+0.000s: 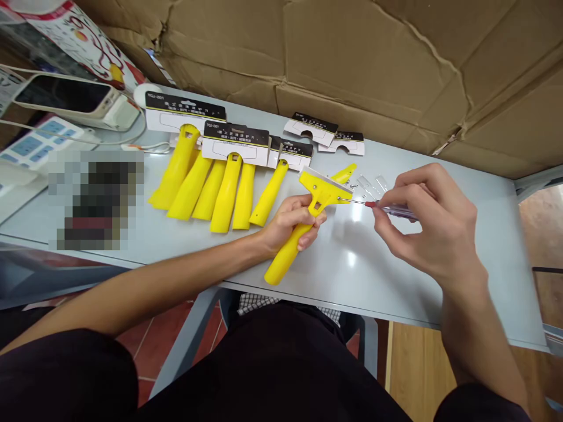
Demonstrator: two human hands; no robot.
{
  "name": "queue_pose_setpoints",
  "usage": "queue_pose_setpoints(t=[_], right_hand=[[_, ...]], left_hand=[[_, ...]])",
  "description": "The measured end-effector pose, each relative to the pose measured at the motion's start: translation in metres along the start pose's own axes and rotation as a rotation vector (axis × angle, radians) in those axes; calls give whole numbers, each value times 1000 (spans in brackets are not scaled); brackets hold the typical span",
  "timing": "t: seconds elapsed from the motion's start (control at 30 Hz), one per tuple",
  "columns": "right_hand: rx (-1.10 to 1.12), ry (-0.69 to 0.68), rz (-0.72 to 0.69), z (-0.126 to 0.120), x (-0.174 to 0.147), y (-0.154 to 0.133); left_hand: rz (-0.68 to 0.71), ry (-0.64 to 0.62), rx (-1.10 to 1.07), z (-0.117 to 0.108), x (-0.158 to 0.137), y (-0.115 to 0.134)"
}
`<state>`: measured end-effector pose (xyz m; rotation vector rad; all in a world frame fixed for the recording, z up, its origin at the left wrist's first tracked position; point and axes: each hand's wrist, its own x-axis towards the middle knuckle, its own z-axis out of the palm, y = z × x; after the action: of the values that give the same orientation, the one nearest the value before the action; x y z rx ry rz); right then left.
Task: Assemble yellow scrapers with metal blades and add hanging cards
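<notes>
Right now, the left hand [294,225] is closed around a yellow scraper [287,256], gripping it just below its wide head, with the end of the handle pointing down toward the near edge of the table [497,234]. The scraper is about midway along that edge, its head tilted up and away from the person, and a thin grey strip runs along the head's far side. The right hand [426,217] pinches a screwdriver [396,210] between thumb and fingers — its shaft lies nearly level, and its tip meets the right end of the scraper's head.

Just beyond the head lies another yellow piece [346,174], partly hidden, with some small metal bits [353,186] beside it, too tiny to make out well. Two clear plastic strips [367,184] rest near them, toward the right hand.

Close to the far edge are two loose black-and-white cards [312,129], one overlapping the other. Left of the left hand, a row of yellow handles [226,199] fans out, with printed cards [237,143] over their far ends. A phone [65,94] sits toward the far left corner — nearer the person is a dark, pixelated object [105,193]. Brown cardboard [352,70] stands along the far edge.
</notes>
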<state>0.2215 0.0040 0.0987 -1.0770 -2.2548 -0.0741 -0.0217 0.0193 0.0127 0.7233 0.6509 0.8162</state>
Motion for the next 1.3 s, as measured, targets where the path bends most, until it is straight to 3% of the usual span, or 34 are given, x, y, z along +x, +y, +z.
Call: queue_pose_setpoints(t=[0.27, 0.37, 0.6, 1.1, 1.3], right_hand=[[130, 137, -44, 3, -4, 0], [193, 105, -46, 4, -4, -2], [23, -78, 77, 4, -11, 2], [22, -7, 27, 1, -12, 4], [-10, -47, 37, 0, -14, 6]], left_hand=[[-15, -36, -3, -2, 0, 0], [-19, -31, 2, -2, 0, 0], [-14, 2, 8, 0, 0, 0], [-1, -22, 21, 0, 0, -1], [5, -7, 19, -1, 0, -1]])
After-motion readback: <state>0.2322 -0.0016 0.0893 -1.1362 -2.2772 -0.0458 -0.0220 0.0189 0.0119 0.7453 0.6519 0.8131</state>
